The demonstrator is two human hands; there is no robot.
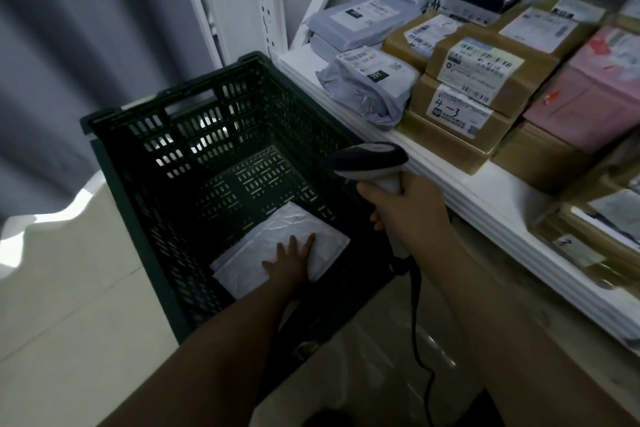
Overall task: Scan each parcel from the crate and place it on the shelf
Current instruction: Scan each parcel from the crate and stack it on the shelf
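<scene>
Left hand (292,258) lies flat, fingers spread, on the one white parcel (247,265) on the crate (138,135) floor, probably to draw it up. Right hand (405,204) grips the scanner (370,159) over the crate's right wall, ready to read. Beyond, the shelf (467,180) is crowded with boxes (485,76) and bags (367,80); free room looks scarce.

Left hand (291,258) flat on white parcel (277,246) in green crate (114,135); right hand (408,208) around scanner (369,159).
</scene>
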